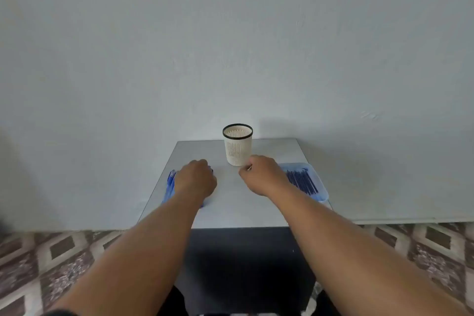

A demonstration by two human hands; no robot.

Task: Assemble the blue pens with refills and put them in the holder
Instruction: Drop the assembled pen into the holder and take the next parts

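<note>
Blue pens (170, 185) lengthwise, pointing away.

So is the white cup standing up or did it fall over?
Standing up. The white cup sits on its base at the back of the table, black rim on top and opening facing up.

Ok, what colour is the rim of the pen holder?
Black, on a cream slotted holder; the head view shows it.

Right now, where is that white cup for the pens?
In the head view the holder stands upright at the table's far edge, near the wall, just beyond the right hand and left of the blue tray of refills.
</note>
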